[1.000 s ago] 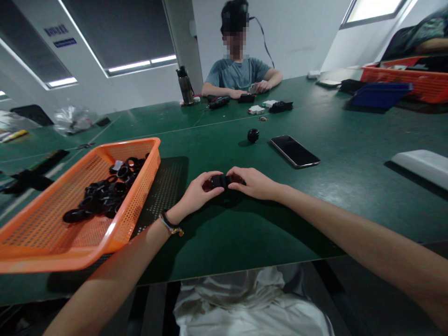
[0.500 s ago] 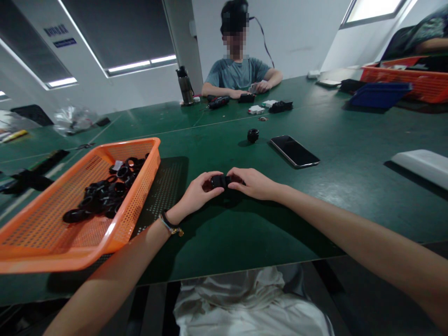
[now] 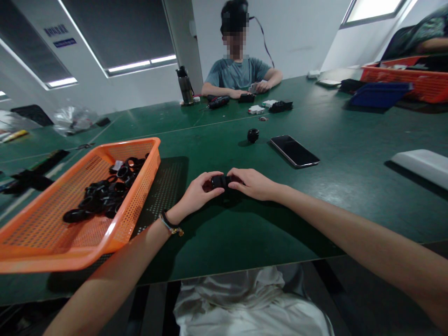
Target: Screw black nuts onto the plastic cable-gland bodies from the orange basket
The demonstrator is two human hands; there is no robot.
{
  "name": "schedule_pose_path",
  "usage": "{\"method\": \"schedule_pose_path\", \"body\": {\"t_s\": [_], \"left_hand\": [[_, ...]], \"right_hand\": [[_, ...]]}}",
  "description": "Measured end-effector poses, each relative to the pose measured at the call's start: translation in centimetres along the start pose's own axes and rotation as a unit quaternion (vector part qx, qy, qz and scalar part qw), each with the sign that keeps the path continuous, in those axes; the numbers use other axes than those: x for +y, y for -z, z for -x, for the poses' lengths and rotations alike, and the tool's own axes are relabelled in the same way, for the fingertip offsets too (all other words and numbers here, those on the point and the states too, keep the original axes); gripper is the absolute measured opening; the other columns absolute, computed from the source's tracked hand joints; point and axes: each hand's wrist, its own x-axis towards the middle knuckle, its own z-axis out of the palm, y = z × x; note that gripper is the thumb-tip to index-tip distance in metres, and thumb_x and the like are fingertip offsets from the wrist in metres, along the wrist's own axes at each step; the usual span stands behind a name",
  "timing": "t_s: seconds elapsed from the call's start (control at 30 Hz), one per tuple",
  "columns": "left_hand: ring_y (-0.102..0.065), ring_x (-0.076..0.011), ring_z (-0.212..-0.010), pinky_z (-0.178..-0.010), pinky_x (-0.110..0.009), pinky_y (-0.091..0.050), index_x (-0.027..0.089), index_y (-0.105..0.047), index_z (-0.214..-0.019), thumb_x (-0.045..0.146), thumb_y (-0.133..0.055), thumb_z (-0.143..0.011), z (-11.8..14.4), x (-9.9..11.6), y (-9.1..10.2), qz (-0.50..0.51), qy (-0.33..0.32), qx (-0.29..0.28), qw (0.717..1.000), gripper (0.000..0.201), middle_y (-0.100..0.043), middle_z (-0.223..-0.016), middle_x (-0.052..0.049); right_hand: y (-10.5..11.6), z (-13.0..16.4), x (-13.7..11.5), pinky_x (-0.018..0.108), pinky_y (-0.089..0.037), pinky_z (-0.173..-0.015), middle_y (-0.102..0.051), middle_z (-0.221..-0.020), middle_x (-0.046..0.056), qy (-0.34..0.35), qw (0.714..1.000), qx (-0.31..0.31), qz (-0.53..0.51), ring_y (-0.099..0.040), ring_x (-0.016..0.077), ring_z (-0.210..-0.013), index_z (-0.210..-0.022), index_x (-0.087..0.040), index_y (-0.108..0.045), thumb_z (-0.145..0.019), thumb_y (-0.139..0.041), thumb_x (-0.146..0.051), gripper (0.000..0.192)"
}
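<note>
Work surface: a large green table (image 3: pixel 245 242), matte, scuffed, with pale seam lines running across it between sections; the near edge shows in the lower part of the view, with a white cloth on the person's lap below it. Both hands meet near the table's middle, just above the surface. Left hand (image 3: pixel 196 193) and right hand (image 3: pixel 254 183) each pinch one end of a small black part (image 3: pixel 220 181) between fingertips and thumb; both grips are closed on it, and the part sits between the two hands, resting on or just over the table (cannot tell which). Left wrist carries a bracelet (image 3: pixel 170 225). To the left, an orange mesh basket (image 3: pixel 45 233) lies on a black perforated mat (image 3: pixel 164 186); a heap of black rings (image 3: pixel 105 193) sits in the basket's far half. Beyond the hands: a small black cylinder (image 3: pixel 253 135) standing alone, and just to its right a dark phone (image 3: pixel 294 151) lying flat, face up. A white flat object (image 3: pixel 425 165) sits at the right edge. Far right corner: a blue tray (image 3: pixel 380 95) and a second orange basket (image 3: pixel 416 81). Across the table, a seated person in a grey-green shirt (image 3: pixel 238 73) with both hands on the table among small parts; a dark bottle (image 3: pixel 185 85) stands beside them. Room: white walls, dark roller blinds (image 3: pixel 122 32) over the windows with strips of daylight under them.
</note>
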Motion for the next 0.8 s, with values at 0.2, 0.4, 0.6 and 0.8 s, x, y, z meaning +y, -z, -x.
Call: {"method": "schedule_pose_path", "body": {"t_s": [0.2, 0.4, 0.6, 0.8], "left_hand": [[-0.055, -0.0159, -0.083, -0.076, -0.030, -0.047, 0.022, -0.056, -0.113, 0.034, -0.064, -0.071, 0.10, -0.29, 0.05, -0.018, -0.018, -0.003, 1.000, 0.045, -0.055, -0.094, -0.004], [-0.053, -0.0144, -0.078, -0.072, -0.028, -0.047, 0.022, -0.057, -0.113, 0.035, -0.065, -0.070, 0.12, -0.41, 0.02, -0.025, -0.028, -0.003, 0.999, 0.046, -0.051, -0.088, -0.002], [-0.052, -0.0146, -0.080, -0.071, -0.027, -0.046, 0.022, -0.058, -0.114, 0.033, -0.066, -0.070, 0.21, -0.33, -0.05, -0.026, -0.043, -0.001, 0.999, 0.046, -0.051, -0.087, -0.002], [-0.054, -0.0140, -0.078, -0.070, -0.027, -0.046, 0.018, -0.057, -0.115, 0.030, -0.067, -0.068, 0.14, 0.13, -0.12, -0.002, -0.017, 0.013, 1.000, 0.049, -0.055, -0.090, -0.004]], "right_hand": [[-0.06, -0.01, 0.01, 0.029, -0.037, -0.067, -0.063, -0.090, 0.010, 0.001, 1.000, -0.010, 0.001, -0.056, 0.0198, -0.078, -0.100, -0.014, -0.052, -0.089, -0.042, -0.030, 0.022], [-0.15, 0.01, 0.03, 0.029, -0.037, -0.067, -0.062, -0.091, 0.010, 0.002, 1.000, -0.017, -0.005, -0.056, 0.0199, -0.078, -0.099, -0.013, -0.053, -0.089, -0.039, -0.030, 0.024], [-0.10, -0.13, -0.07, 0.028, -0.034, -0.064, -0.061, -0.081, 0.008, 0.000, 1.000, -0.027, 0.012, -0.054, 0.0184, -0.071, -0.095, -0.012, -0.054, -0.090, -0.037, -0.027, 0.024], [-0.34, -0.05, 0.22, 0.029, -0.037, -0.065, -0.062, -0.080, 0.007, 0.004, 1.000, 0.010, -0.016, -0.055, 0.0181, -0.071, -0.094, -0.013, -0.054, -0.090, -0.037, -0.029, 0.024]]}}
